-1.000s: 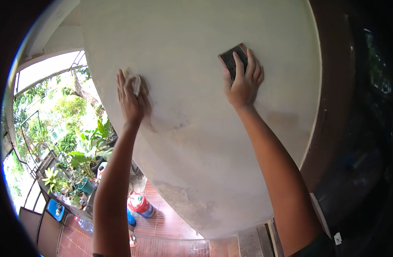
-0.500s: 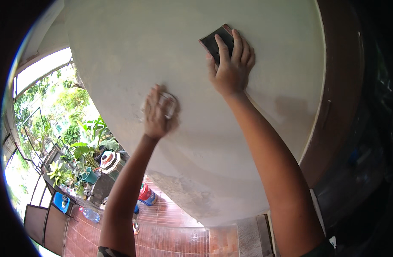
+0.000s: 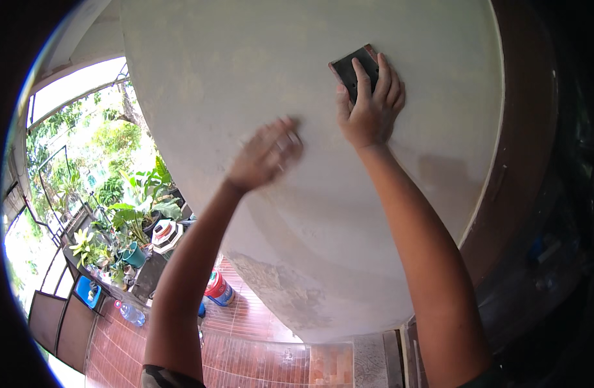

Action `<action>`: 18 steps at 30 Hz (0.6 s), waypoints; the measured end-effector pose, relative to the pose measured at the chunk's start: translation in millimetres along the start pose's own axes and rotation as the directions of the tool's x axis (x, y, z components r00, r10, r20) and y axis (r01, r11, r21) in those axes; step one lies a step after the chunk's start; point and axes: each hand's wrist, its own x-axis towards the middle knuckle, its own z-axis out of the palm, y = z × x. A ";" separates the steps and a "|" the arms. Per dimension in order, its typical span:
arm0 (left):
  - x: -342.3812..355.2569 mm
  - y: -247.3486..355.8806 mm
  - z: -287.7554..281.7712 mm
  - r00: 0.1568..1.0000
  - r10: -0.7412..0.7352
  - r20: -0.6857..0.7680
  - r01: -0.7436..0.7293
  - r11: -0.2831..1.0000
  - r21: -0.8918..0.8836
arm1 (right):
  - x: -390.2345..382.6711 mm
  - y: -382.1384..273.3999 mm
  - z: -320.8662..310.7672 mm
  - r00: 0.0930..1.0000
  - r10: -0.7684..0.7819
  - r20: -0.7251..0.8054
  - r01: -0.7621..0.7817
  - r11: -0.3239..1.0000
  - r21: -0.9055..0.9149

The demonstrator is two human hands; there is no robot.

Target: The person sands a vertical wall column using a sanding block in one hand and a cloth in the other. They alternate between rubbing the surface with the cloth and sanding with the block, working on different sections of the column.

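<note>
So, the right hand (image 3: 373, 116) is clamped on a flat, black rectangular block with reddish edges (image 3: 344, 70), thumb along its lower left side, one finger laid across its face and the rest wrapped over the right side. The block looks flat against the big pale grey-white plastered wall (image 3: 200, 84), tilted a bit, up in the right half of the view. There's loads of bare plaster around it: some above, a wide stretch off to the left, and a decent strip to the right before the wall stops at the dark brown upright border (image 3: 526, 129). The left hand (image 3: 269, 152) is lower and further left, in front of the same wall, and it's a blurry mess, so I can't tell if the fingers are together or apart, or whether they've got anything. The two hands are well apart with plain wall between them. On the left, the wall's edge slants down toward the reddish tiled floor (image 3: 258, 362), where a red and blue bucket (image 3: 219, 289) sits near that edge and a clear plastic bottle (image 3: 132, 315) lies further left, below the green potted plants (image 3: 138, 210).
</note>
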 end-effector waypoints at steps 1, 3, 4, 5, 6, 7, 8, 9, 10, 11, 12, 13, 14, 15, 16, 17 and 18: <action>9.2 -23.2 -11.5 0.990 -0.140 0.021 0.140 0.990 -0.022 | -0.7 -0.7 -0.9 1.000 0.007 0.011 -0.007 1.000 -0.013; 24.3 -66.0 -33.5 0.968 -0.225 -0.110 0.234 0.969 0.080 | 0.0 -1.3 -1.5 1.000 -0.008 0.008 0.008 1.000 -0.014; 30.2 -77.6 -38.8 0.930 -0.330 -0.165 0.345 0.935 0.077 | -0.4 -1.8 -2.0 1.000 -0.009 0.008 0.010 1.000 -0.015; 33.6 -81.6 -40.4 0.874 -0.421 -0.241 0.445 0.894 0.053 | -0.4 -2.1 -2.7 1.000 -0.010 0.012 0.011 1.000 -0.020; 34.0 -77.5 -36.3 0.846 -0.451 -0.286 0.484 0.873 0.054 | -0.8 -2.4 -3.4 1.000 -0.009 0.018 0.010 1.000 -0.026; 33.8 -69.5 -29.6 0.802 -0.488 -0.344 0.532 0.846 0.041 | -1.1 -2.6 -4.1 1.000 -0.010 0.020 0.011 1.000 -0.023; 33.7 -59.4 -20.0 0.760 -0.514 -0.397 0.568 0.823 0.023 | -1.3 -3.0 -4.7 1.000 -0.010 0.019 0.011 1.000 -0.021; 30.5 -41.7 -7.6 0.744 -0.540 -0.393 0.593 0.805 0.018 | -1.5 -2.8 -4.8 1.000 -0.008 0.019 0.009 1.000 -0.021; 23.8 -28.5 -2.0 0.776 -0.525 -0.350 0.565 0.825 0.015 | -2.1 -3.2 -5.3 1.000 -0.005 0.019 0.006 1.000 -0.021; 16.3 -16.3 2.5 0.803 -0.514 -0.300 0.541 0.841 0.008 | -2.5 -3.3 -5.2 1.000 -0.003 0.019 0.003 1.000 -0.021; 8.2 -2.1 7.1 0.836 -0.490 -0.249 0.500 0.866 -0.023 | -3.2 -3.3 -5.1 1.000 -0.001 0.022 0.001 1.000 -0.021; -0.8 13.7 11.1 0.861 -0.471 -0.191 0.470 0.881 -0.057 | -3.7 -3.4 -5.0 1.000 -0.010 0.013 0.010 1.000 -0.019; -10.9 31.5 14.9 0.877 -0.468 -0.112 0.460 0.884 -0.088 | -4.1 -2.9 -4.4 1.000 -0.018 0.006 0.018 1.000 -0.018; -20.5 49.9 18.6 0.909 -0.407 -0.085 0.394 0.909 -0.136 | -3.9 -2.6 -4.1 1.000 -0.021 0.002 0.021 1.000 -0.024; -31.8 74.6 22.3 0.917 -0.398 0.033 0.399 0.905 -0.147 | -3.6 -1.9 -3.5 0.999 -0.031 -0.008 0.031 0.999 -0.021; -44.1 95.7 24.5 0.942 -0.327 0.071 0.335 0.926 -0.177 | -3.5 -1.4 -3.3 0.999 -0.037 -0.008 0.036 0.999 -0.027; -54.9 116.4 28.4 0.947 -0.271 0.174 0.300 0.939 -0.167 | -3.2 -1.2 -3.7 0.999 -0.046 -0.013 0.045 0.999 -0.029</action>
